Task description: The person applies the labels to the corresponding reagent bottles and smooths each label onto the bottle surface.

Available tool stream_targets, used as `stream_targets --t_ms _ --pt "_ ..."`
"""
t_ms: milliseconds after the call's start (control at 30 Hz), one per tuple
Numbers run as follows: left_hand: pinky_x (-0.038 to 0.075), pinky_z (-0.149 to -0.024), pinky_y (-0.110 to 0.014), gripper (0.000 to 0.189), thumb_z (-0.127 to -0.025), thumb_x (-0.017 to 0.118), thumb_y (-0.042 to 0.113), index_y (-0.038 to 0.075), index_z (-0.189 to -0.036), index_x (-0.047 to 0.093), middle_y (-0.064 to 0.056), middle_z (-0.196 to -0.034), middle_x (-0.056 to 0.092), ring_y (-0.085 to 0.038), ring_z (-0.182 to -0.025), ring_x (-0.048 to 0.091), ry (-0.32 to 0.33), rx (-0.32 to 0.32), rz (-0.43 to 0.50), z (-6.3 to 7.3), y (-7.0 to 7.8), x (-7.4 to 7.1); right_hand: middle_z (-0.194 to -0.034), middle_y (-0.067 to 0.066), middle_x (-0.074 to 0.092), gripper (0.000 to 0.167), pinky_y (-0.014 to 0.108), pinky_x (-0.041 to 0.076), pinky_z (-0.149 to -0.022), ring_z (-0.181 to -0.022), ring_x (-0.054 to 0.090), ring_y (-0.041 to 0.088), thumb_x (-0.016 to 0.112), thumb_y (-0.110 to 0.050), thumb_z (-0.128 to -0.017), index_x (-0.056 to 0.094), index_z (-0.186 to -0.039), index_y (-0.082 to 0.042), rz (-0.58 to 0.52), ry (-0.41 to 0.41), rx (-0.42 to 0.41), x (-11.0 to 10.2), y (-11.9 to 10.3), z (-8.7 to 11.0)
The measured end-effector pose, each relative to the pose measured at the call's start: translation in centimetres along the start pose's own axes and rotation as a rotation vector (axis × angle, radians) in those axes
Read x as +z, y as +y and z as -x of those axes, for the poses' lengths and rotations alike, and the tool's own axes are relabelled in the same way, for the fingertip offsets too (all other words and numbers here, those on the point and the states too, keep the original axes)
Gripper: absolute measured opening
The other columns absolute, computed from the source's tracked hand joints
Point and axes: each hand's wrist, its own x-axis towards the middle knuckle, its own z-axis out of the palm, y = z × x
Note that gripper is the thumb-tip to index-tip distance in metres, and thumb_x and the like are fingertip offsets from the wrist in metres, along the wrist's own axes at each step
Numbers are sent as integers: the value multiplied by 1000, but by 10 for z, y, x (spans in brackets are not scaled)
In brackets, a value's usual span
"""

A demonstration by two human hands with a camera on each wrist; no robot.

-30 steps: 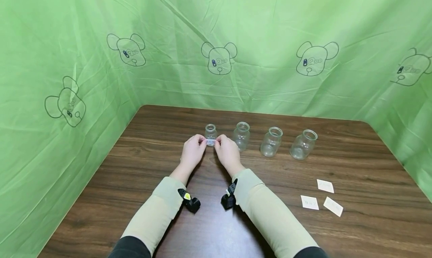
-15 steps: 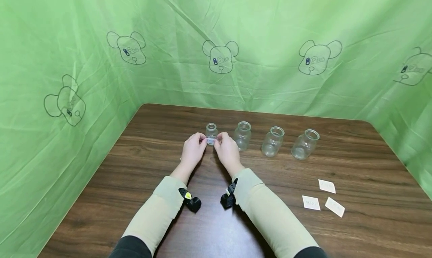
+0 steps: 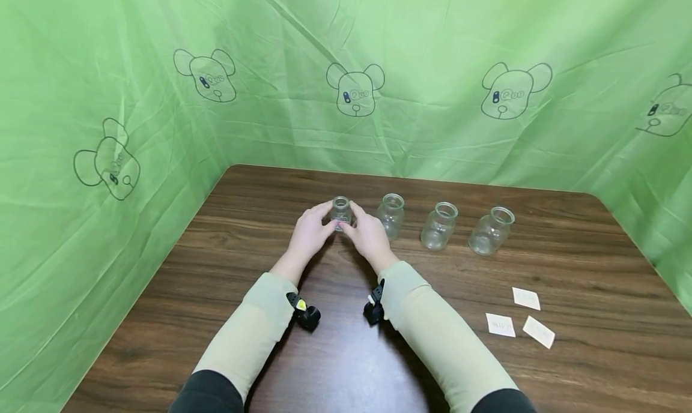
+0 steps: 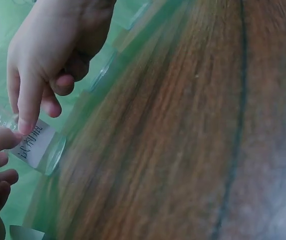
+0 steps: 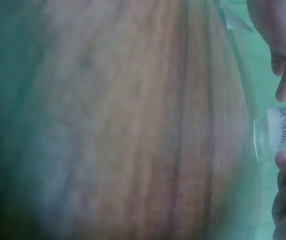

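A small clear glass jar stands at the left end of a row of jars, with a white handwritten paper label flat on its front. My left hand grips the jar's left side, its fingers toward the rim and its thumb on the label. Opposite it, my right hand holds the right side, its thumb also on the label. Both thumbs meet near the label's upper edge in the left wrist view. The thumbs cover part of the writing.
Three larger open glass jars, the left one, the middle one and the right one, stand to the right. Three white paper labels lie at the front right of the brown table. A green curtain hangs behind.
The hands held the label by its two ends in front of the jar. Now the fingers have moved forward around the jar's sides, and the thumbs are on the label.
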Motion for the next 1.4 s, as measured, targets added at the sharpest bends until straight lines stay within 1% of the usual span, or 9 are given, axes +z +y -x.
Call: stream_targets --t_ms 67,267,500,733,833,1067,1267,1333,1400 --pt "37 -99 -43 44 -88 65 20 7 -130 56 -11 -128 57 -31 -117 52 -15 14 -16 -1 -1 1 -74 3 65 54 38 48 -64 -67 61 19 66 -30 -88 49 -135 -10 7 -6 -13 0 2 0" --pt "36 -100 -42 42 -90 64 22 7 -128 58 -10 -126 58 -27 -117 53 -27 43 -25 -1 -6 0 -98 10 70 49 42 49 -78 -89 66 27 66 -29 -87 54 -132 -15 69 45 -59 -1 6 -1" --pt "41 -95 -41 37 -90 62 22 9 -125 60 -5 -125 59 -27 -108 57 -68 80 -71 -4 -12 -7 -101 13 69 46 43 49 -80 -90 65 31 64 -30 -89 56 -132 -16 139 51 -104 -3 8 -1" --pt "43 -93 -39 35 -90 62 20 10 -124 61 -5 -123 61 -26 -107 58 -10 189 -120 -6 -17 -5 -103 12 68 44 43 49 -80 -91 65 31 63 -28 -90 56 -132 -16 178 53 -104 -7 7 -2" --pt "44 -92 -39 35 -90 63 20 11 -123 62 -5 -122 61 -26 -106 59 8 209 -138 -4 -20 -4 -103 12 68 43 43 50 -78 -90 65 31 62 -26 -91 55 -132 -16 197 32 -99 -8 5 -1" --pt "44 -91 -40 34 -90 62 17 12 -124 61 -5 -119 63 -27 -104 59 -6 191 -141 2 -23 -6 -97 14 69 45 43 50 -73 -85 66 31 64 -24 -89 55 -132 -15 216 4 -113 -8 3 4" --pt "45 -88 -41 49 -88 66 14 12 -134 50 -9 -117 63 -25 -101 57 -106 73 -47 2 -21 -4 -84 13 69 56 42 50 -71 -79 66 29 70 -27 -84 50 -135 -16 200 -30 -117 -7 1 5" --pt "46 -85 -41 49 -86 67 13 12 -131 48 -9 -116 62 -24 -98 57 -123 41 -2 3 -21 -2 -77 12 67 55 43 50 -66 -75 65 30 71 -28 -83 50 -132 -17 195 -30 -119 -6 1 5" --pt "46 -84 -40 45 -85 67 12 11 -126 49 -9 -117 60 -24 -97 58 -121 40 12 3 -20 0 -74 12 66 53 44 49 -63 -72 65 30 72 -28 -82 48 -127 -16 191 -28 -116 -4 0 6"
